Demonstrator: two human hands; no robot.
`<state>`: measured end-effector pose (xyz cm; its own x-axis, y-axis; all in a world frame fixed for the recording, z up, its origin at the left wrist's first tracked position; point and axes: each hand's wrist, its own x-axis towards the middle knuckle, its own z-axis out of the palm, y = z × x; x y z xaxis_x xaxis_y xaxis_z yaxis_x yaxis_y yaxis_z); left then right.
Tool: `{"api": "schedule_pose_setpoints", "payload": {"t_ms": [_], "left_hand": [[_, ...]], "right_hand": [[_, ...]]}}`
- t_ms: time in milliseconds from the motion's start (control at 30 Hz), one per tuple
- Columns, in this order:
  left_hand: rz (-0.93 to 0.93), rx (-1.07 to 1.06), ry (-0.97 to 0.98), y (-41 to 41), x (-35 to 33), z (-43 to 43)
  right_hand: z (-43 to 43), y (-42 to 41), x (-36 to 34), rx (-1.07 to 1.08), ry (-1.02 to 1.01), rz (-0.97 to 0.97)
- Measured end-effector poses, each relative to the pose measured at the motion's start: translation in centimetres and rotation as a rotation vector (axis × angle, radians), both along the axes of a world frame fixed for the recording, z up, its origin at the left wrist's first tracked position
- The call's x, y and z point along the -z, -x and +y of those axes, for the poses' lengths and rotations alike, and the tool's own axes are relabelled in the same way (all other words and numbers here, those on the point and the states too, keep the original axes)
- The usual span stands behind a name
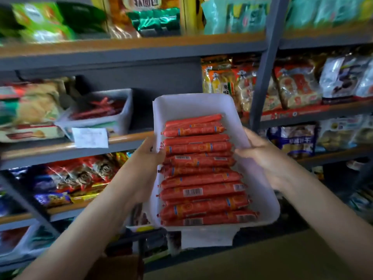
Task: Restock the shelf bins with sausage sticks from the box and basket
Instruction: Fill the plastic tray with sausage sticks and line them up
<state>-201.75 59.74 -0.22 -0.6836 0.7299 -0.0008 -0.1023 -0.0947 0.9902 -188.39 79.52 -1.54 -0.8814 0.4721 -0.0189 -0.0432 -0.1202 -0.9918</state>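
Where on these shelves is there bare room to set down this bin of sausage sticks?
The middle shelf has a bare gap between the white shelf bin and the yellow cracker bags, behind the held bin. The other shelves are crowded with packets.

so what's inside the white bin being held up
Red sausage sticks lie crosswise in the white bin, stacked; its far end is bare. Lower layers and the floor beneath them are covered.

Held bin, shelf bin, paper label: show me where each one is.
Held bin (193,106): head view, bare far wall.
Shelf bin (116,126): head view, front wall.
Paper label (89,137): head view, middle of the sheet.
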Motion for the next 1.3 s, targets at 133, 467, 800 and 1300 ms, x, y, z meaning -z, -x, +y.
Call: {"api": "schedule_pose_setpoints", "payload": {"t_ms": [133, 467, 800, 1300], "left_hand": [[0.072, 0.002, 0.034, 3.1, -2.1, 1.0], [-0.008, -0.01, 0.049, 10.7, -5.1, 8.4], [-0.054, -0.239, 0.164, 18.1, -5.7, 14.0], [-0.028, -0.121, 0.298, 24.0, -4.1, 13.8]], "right_hand": [[1.7, 4.4, -1.8, 0.009, -0.048, -0.021], [10.1, 14.8, -5.1, -0.053, -0.15, -0.069], [14.4, 23.9, -7.0, -0.098, -0.258, -0.234], [15.1, 27.0, -5.5, -0.017, -0.61, -0.524]]}}
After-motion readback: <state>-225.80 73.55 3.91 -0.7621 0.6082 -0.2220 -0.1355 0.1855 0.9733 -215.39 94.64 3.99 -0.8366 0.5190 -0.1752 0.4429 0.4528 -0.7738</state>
